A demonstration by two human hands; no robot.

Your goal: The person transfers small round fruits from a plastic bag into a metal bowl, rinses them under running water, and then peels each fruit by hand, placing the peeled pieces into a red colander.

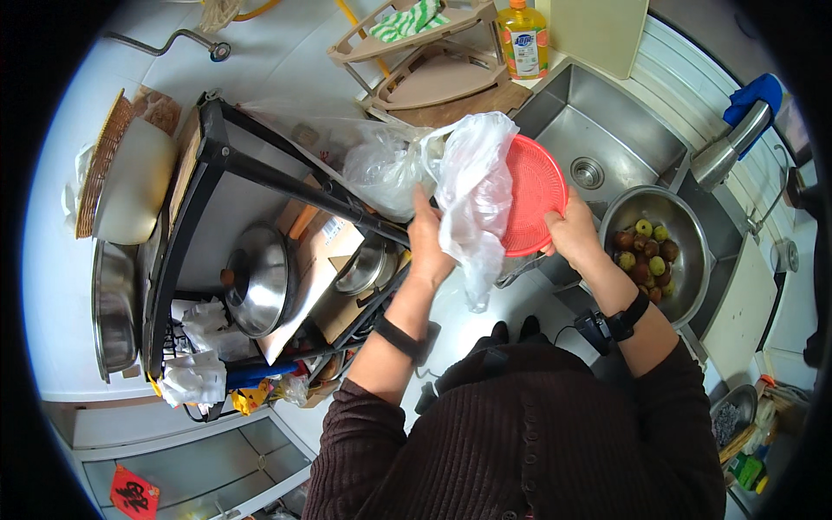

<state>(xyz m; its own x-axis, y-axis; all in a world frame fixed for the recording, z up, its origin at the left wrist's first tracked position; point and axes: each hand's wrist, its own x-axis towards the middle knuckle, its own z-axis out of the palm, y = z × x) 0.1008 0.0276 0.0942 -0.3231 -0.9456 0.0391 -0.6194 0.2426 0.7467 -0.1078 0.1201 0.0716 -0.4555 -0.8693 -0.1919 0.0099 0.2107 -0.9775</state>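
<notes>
A round red plastic basket point(534, 195) is held up in front of me. My right hand point(573, 231) grips its right rim, thumb on the inside. Draped over the basket's left part is a crumpled white plastic bag point(478, 188). My left hand point(430, 247) holds the bag from the left; most of its fingers are hidden behind the plastic. More clear plastic bags point(383, 170) bulge just beyond that hand, by the rack. To the right, a steel bowl point(697, 286) with several brown and green round fruits or vegetables point(650, 255) sits at the sink.
Left stands a black metal rack point(286, 188) with a lidded pan point(257, 279). Ahead are a beige tiered shelf point(442, 84) and a dish soap bottle point(524, 42). The steel sink point(624, 123) and its faucet point(731, 146) are at the right.
</notes>
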